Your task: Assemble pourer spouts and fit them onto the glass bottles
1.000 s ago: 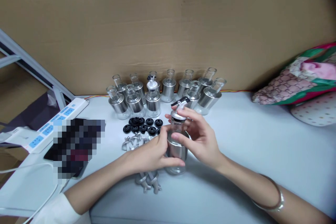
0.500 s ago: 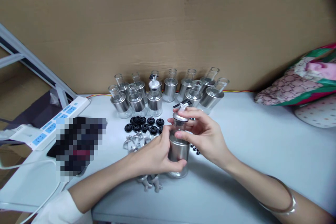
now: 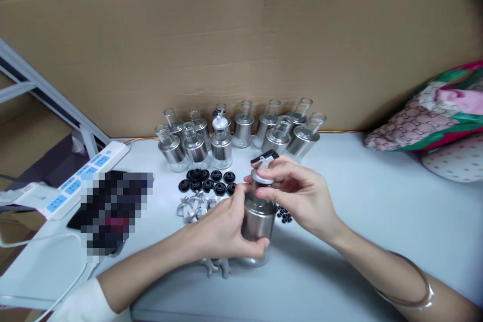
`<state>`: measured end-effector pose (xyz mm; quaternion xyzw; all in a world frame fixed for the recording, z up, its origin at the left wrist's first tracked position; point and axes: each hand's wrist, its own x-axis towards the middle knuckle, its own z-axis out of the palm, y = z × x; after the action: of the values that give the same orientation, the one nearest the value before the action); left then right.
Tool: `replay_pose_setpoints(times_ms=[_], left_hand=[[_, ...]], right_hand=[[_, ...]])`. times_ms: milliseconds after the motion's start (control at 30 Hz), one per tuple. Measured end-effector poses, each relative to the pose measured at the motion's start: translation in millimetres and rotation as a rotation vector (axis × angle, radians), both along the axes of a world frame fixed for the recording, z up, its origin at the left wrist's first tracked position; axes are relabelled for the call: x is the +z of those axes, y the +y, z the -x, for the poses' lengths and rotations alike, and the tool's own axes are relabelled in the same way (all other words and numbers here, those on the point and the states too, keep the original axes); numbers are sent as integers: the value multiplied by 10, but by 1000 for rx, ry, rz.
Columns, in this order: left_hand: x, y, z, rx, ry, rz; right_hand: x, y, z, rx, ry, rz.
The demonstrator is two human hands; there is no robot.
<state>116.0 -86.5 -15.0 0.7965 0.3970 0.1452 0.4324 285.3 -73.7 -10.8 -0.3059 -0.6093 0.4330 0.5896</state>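
A glass bottle with a metal band (image 3: pixel 259 219) stands on the table, tilted slightly. My left hand (image 3: pixel 226 224) is wrapped round its body, with the thumb across the front. At the bottle's neck, my right hand (image 3: pixel 302 192) grips a silver cap with a black lever (image 3: pixel 263 177) between thumb and fingers. The cap sits over the mouth; how deep it goes is hidden by my fingers. Left of the bottle lie silver cap parts (image 3: pixel 196 204), partly behind my left forearm, and black ring-shaped stoppers (image 3: pixel 216 176). Small black pieces (image 3: pixel 285 215) show beyond my right hand.
Several more banded glass bottles (image 3: pixel 243 125) stand along the cardboard wall (image 3: pixel 226 35); one bears a white-topped cap (image 3: pixel 220 119). A white power strip (image 3: pixel 88 178) and a blurred-out dark item (image 3: pixel 113 211) lie at left. A patterned bag (image 3: pixel 411 118) rests at right.
The held bottle has tipped a little, its base shifting slightly nearer to me. My right hand and the cap have moved slightly right and down, with the lever turned a bit.
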Motion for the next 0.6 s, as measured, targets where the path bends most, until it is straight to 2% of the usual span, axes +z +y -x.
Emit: replay_pose_setpoints(times_ms=[167, 267, 433, 600], left_hand=[[60, 9, 52, 27, -79, -20], [83, 87, 67, 109, -133, -50], [102, 386, -53, 268, -330, -207], [100, 677, -250, 276, -272, -430]], right_hand=[[90, 3, -97, -2, -201, -103], [187, 18, -168, -37, -191, -128], [363, 24, -269, -215, -99, -158], [450, -18, -315, -306, -96, -224]])
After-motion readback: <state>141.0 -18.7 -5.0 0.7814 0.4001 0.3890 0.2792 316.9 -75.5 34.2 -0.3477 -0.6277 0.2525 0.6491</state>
